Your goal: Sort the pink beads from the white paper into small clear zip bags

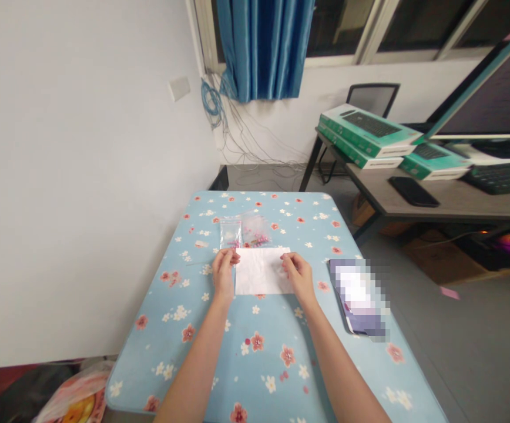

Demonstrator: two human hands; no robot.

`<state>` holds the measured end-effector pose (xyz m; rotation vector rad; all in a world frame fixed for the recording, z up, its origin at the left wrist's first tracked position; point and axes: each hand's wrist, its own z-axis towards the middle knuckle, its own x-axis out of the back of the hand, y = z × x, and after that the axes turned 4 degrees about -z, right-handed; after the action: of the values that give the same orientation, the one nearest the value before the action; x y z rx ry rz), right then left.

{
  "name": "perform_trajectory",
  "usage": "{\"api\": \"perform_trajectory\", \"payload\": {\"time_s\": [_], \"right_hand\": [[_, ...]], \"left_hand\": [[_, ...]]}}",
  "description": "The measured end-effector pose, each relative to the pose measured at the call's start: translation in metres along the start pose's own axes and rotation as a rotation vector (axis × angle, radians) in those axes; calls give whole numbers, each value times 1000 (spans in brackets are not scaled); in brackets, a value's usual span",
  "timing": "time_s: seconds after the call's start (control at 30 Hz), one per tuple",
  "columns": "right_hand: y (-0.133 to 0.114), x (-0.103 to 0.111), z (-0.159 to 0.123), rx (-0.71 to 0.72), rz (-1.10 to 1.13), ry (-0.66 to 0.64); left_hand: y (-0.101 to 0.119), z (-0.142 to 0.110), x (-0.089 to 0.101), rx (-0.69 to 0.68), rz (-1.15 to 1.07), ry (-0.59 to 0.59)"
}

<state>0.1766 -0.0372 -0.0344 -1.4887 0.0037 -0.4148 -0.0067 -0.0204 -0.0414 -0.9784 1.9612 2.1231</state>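
A white sheet of paper (pixel 261 271) lies on the flowered tabletop in front of me. Over its left edge, my left hand (pixel 224 271) is closed, thumb and fingertips pinched together. A thin line like a thread or wire (pixel 198 264) runs along the cloth up to that hand. My right hand (pixel 298 276) is also closed in a pinch, over the sheet's upper right part. Whatever the fingertips hold is too small to make out. Just beyond the paper are a clear zip bag (pixel 230 232) and another clear bag with pink and red beads (pixel 257 232).
A phone-like device (pixel 354 299), partly blurred out, lies at the table's right side. The wall (pixel 83 176) borders the table on the left. To the right, a desk (pixel 369 188) carries green keyboard boxes (pixel 369 132), a black phone (pixel 413 191) and a monitor (pixel 488 88).
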Motion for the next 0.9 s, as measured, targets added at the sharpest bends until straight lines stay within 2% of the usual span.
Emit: {"api": "perform_trajectory", "payload": {"time_s": [0.9], "right_hand": [[3,0,0,1,-18,-11]], "left_hand": [[-1,0,1,-8,19,-8]]}}
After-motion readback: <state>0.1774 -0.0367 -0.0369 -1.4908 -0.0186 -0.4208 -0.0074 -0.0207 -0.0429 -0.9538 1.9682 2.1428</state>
